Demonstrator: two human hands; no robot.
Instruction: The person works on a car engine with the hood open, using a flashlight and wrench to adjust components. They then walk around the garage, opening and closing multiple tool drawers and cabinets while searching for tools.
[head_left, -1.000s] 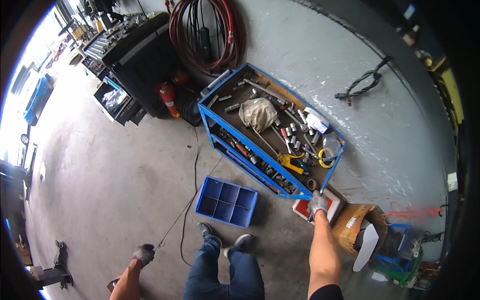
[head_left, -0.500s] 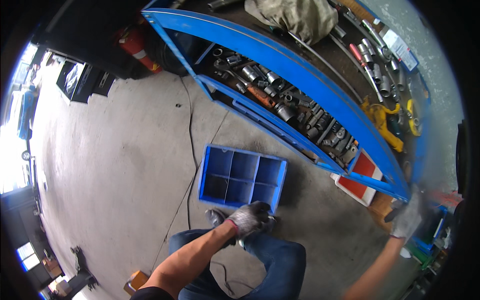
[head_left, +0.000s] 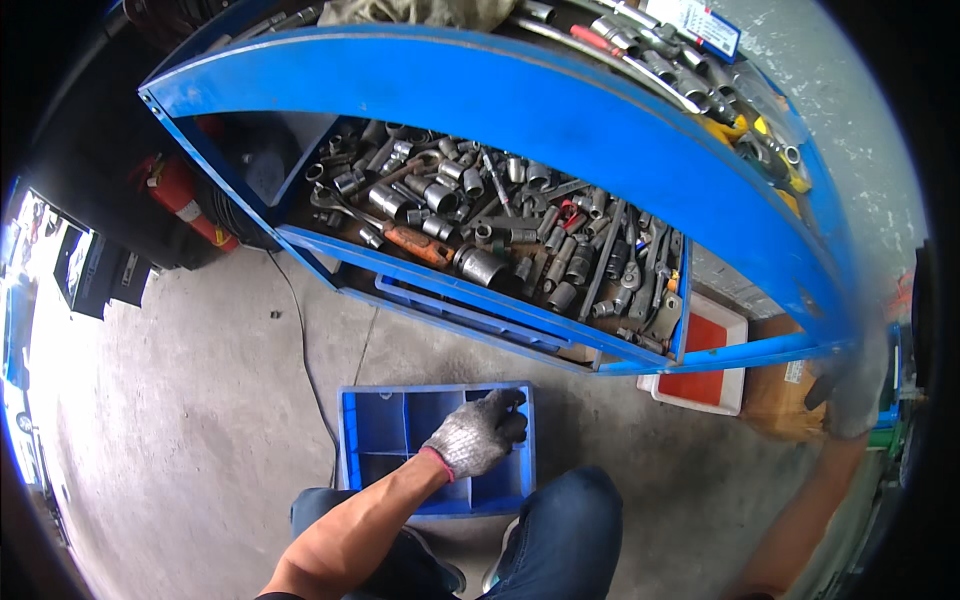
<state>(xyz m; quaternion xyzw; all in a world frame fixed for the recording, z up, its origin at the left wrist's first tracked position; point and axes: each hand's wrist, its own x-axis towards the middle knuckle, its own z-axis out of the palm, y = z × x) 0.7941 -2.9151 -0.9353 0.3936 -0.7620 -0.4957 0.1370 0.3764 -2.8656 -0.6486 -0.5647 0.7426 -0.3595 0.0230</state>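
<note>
My left hand (head_left: pixel 478 435), in a grey knit glove with dark fingertips, hovers over the right half of a blue divided crate (head_left: pixel 348 440) on the floor. Its fingers are loosely bent with a gap between them, and nothing shows in them. At the right rim my gloved right hand (head_left: pixel 858 395) is smeared, beside the end of the blue tool cart (head_left: pixel 450 85); whether it grips the cart is unclear. Sockets, wrenches and an orange-handled ratchet (head_left: pixel 418 246) fill the cart's lower shelf. The crate's visible compartments hold nothing I can make out.
More sockets and a red-handled tool (head_left: pixel 595 40) lie on the cart top beside a cloth (head_left: pixel 420 12). A white tray with a red inside (head_left: pixel 690 385) and a cardboard box (head_left: pixel 785 400) stand at right. A fire extinguisher (head_left: pixel 185 205) and black cable (head_left: pixel 305 350) are at left.
My left hand has moved from the crate's near edge to above its compartments. The view has shifted, showing the lower shelf larger. My right hand stays near the cart's end.
</note>
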